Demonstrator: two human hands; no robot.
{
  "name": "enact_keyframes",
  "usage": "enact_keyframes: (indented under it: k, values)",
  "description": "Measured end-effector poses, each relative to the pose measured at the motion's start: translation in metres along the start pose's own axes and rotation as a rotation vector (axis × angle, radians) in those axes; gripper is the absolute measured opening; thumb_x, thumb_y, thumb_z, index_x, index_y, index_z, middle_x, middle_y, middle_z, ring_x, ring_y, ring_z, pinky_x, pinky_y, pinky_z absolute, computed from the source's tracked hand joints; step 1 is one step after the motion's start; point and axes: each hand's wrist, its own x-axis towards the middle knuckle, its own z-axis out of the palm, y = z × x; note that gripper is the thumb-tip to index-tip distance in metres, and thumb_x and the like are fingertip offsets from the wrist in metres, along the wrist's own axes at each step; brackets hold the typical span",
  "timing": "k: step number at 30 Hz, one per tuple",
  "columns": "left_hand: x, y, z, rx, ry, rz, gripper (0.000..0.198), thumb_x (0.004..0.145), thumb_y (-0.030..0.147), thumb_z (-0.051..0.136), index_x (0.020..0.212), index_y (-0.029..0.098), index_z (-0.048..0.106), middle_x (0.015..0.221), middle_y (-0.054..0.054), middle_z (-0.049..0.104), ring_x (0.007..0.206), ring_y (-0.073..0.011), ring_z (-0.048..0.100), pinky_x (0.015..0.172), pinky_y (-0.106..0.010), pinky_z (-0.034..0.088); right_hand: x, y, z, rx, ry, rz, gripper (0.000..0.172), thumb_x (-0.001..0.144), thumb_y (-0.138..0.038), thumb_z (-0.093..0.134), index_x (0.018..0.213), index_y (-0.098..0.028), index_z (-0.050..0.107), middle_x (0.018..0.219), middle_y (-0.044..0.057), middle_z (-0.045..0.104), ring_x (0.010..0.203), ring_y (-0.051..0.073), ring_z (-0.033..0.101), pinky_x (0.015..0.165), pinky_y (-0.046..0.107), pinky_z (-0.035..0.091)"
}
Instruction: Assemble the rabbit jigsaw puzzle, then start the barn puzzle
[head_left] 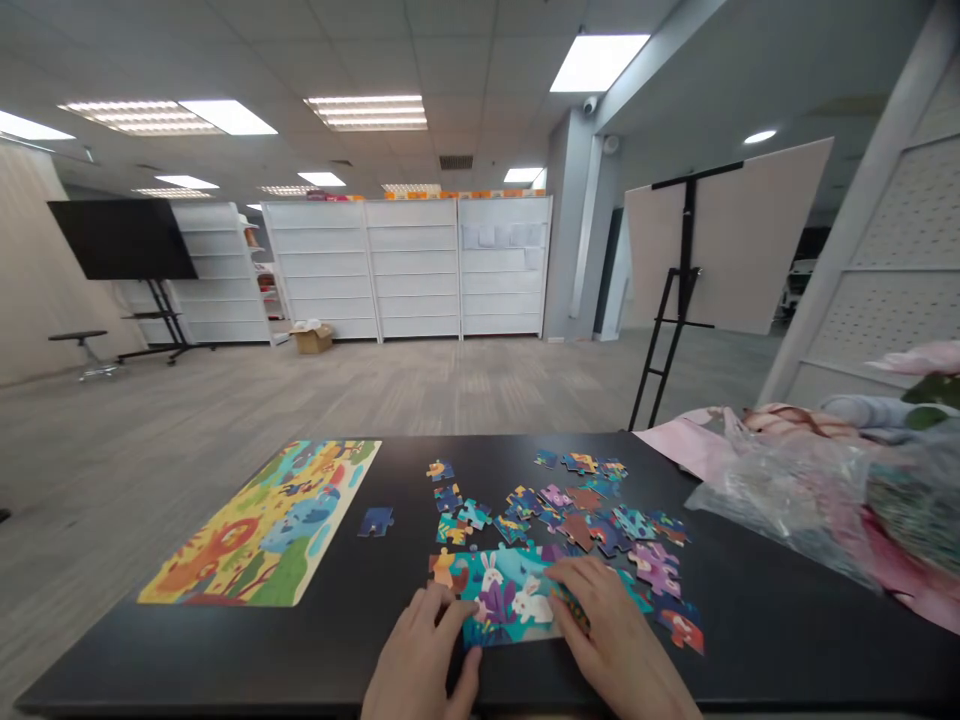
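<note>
A partly joined jigsaw puzzle [517, 575], showing white rabbits and purple leaves on teal, lies near the table's front edge. My left hand [427, 655] rests at its lower left, with fingertips touching it and the thumb apart from the fingers. Across the right part of the puzzle lies my right hand [611, 635], its fingers stretched out and the thumb apart from the palm. A patterned green-brown patch shows between that thumb and palm; I cannot tell whether it is a separate piece. Past the right hand are purple puzzle pieces [656, 570] and a piece with a red animal [682, 628].
Several loose puzzle pieces [577, 530] are scattered behind the joined part. A dark blue piece [376, 521] lies alone to the left, beside a colourful animal picture sheet [262, 530]. Clear plastic wrapping [780, 490] and pink material cover the right side of the black table [225, 655].
</note>
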Motion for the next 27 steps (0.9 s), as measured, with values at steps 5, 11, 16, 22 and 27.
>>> enact_keyframes:
  k: [5, 11, 16, 22, 27]
  values:
    - [0.003, 0.003, -0.006, 0.038, -0.041, 0.056, 0.037, 0.084, 0.011, 0.057, 0.113, 0.031, 0.066, 0.097, -0.004, 0.063, 0.086, -0.022, 0.063, 0.079, -0.032, 0.053, 0.0, -0.002, -0.001, -0.009, 0.001, 0.003, 0.021, 0.1, -0.026, 0.05, 0.113, -0.024, 0.066, 0.112, 0.007, 0.069, 0.108, 0.026, 0.062, 0.096, 0.045, 0.049]
    - [0.003, 0.002, -0.005, 0.025, -0.051, 0.043, 0.046, 0.08, 0.007, 0.056, 0.117, 0.033, 0.064, 0.113, -0.001, 0.067, 0.097, -0.0222, 0.062, 0.08, -0.029, 0.05, 0.001, -0.003, -0.002, -0.005, 0.032, -0.029, 0.021, 0.099, -0.025, 0.051, 0.112, -0.025, 0.067, 0.111, 0.007, 0.07, 0.106, 0.025, 0.063, 0.094, 0.041, 0.051]
    - [0.004, 0.0, 0.0, 0.116, -0.083, 0.091, 0.071, 0.073, 0.004, 0.054, 0.133, 0.04, 0.056, 0.125, 0.001, 0.067, 0.104, -0.0247, 0.061, 0.082, -0.031, 0.047, 0.001, -0.003, -0.002, -0.016, 0.021, -0.014, 0.021, 0.098, -0.024, 0.052, 0.112, -0.024, 0.067, 0.112, 0.007, 0.07, 0.108, 0.026, 0.062, 0.096, 0.044, 0.049]
    - [0.005, 0.0, 0.007, 0.085, -0.072, 0.059, 0.072, 0.069, 0.004, 0.056, 0.129, 0.042, 0.061, 0.124, -0.002, 0.066, 0.106, -0.0272, 0.058, 0.085, -0.034, 0.048, 0.001, -0.007, -0.004, -0.018, 0.021, 0.004, 0.021, 0.098, -0.023, 0.052, 0.112, -0.024, 0.068, 0.111, 0.007, 0.07, 0.107, 0.026, 0.063, 0.096, 0.045, 0.049]
    - [0.01, 0.0, 0.008, 0.004, -0.064, 0.074, 0.07, 0.065, 0.001, 0.055, 0.124, 0.037, 0.065, 0.123, -0.005, 0.062, 0.107, -0.0264, 0.057, 0.087, -0.033, 0.05, 0.0, -0.008, -0.004, -0.032, 0.023, 0.001, 0.021, 0.098, -0.022, 0.052, 0.111, -0.024, 0.068, 0.111, 0.008, 0.07, 0.106, 0.026, 0.063, 0.095, 0.045, 0.05]
